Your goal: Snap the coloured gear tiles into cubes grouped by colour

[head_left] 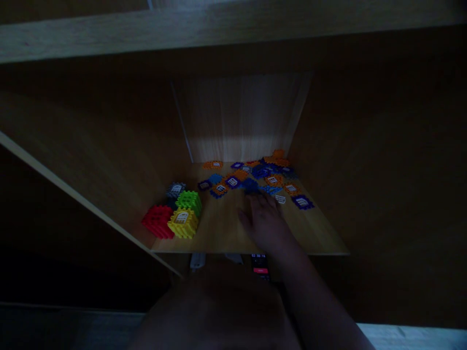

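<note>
My right hand (264, 223) reaches over the wooden shelf board (226, 228), palm down, with the thumb apart from the fingers. Its fingertips are at the near side of a blue interlocking tile (250, 184); whether they touch it I cannot tell in the dim light. Close by lie a light-blue tile (272, 190) and a white window insert (280, 199). Around them spread loose toothed tiles, among them a purple tile with a window (232, 182), an orange tile (273, 180) and a purple tile (302, 202) at the right. My left hand is not in view.
At the left front stand stacked tiles: red (159, 221), yellow (183, 223), green (188, 201) and dark grey-blue (176, 189). Side walls and a back panel (241, 116) enclose the shelf. An upper board (233, 24) crosses above. Below the front edge is a phone (260, 265).
</note>
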Demonstrator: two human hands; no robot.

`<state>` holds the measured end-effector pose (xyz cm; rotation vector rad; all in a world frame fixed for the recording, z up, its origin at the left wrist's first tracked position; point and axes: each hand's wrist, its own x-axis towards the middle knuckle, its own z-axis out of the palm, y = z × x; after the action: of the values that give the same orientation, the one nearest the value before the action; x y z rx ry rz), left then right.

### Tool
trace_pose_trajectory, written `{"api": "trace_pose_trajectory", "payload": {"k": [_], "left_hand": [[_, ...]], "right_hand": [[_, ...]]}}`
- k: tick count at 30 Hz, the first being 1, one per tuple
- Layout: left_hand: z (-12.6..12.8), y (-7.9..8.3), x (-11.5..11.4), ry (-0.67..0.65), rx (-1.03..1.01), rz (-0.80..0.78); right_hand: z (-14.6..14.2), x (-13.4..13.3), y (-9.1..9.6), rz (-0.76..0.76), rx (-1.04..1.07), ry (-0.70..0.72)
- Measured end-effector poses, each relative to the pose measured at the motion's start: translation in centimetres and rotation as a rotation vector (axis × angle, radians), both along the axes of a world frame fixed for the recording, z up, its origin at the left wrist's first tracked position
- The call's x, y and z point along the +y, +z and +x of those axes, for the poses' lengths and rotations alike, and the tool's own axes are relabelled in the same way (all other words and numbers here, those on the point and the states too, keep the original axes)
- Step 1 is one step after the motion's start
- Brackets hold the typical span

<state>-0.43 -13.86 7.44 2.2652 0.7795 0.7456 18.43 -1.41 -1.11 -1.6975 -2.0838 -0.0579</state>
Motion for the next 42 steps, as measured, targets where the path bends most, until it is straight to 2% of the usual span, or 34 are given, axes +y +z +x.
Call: {"api": "trace_pose_trajectory", "payload": {"k": [2, 4, 6, 9, 12, 17, 31, 37, 42], "left_hand": [[1.4, 0.0, 3.2, 0.063, 0.047, 0.018], [2.8, -1.2, 6.1, 0.313, 0.224, 0.190], [3.6, -3.0, 8.4, 0.460, 0.361, 0.279], [3.7, -5.9, 10.5, 0.636, 0.448, 0.353], [3.1, -7.6, 11.4, 0.742, 0.482, 0.368], [2.7, -8.4, 12.3, 0.750, 0.490, 0.317], [3.1, -7.4, 11.6, 0.749, 0.453, 0.315], [3.2, -7.0, 11.6, 0.710, 0.448, 0.343], [3.1, -6.9, 11.6, 0.611, 0.386, 0.335]], "right_hand": [[0.1, -0.1, 0.4, -0.008, -0.005, -0.010], [0.1, -0.3, 0.7, -0.016, -0.012, -0.013], [0.2, -0.4, 0.9, -0.019, -0.021, -0.026], [0.1, -0.4, 0.8, 0.001, -0.016, -0.067], [-0.1, -0.4, 0.7, 0.025, -0.009, -0.080], [0.0, -0.4, 0.7, 0.037, -0.004, -0.066], [-0.1, -0.4, 0.7, 0.046, -0.023, -0.059], [-0.1, -0.4, 0.8, 0.046, -0.013, -0.061], [0.1, -0.3, 0.7, 0.063, 0.010, -0.029]]}}
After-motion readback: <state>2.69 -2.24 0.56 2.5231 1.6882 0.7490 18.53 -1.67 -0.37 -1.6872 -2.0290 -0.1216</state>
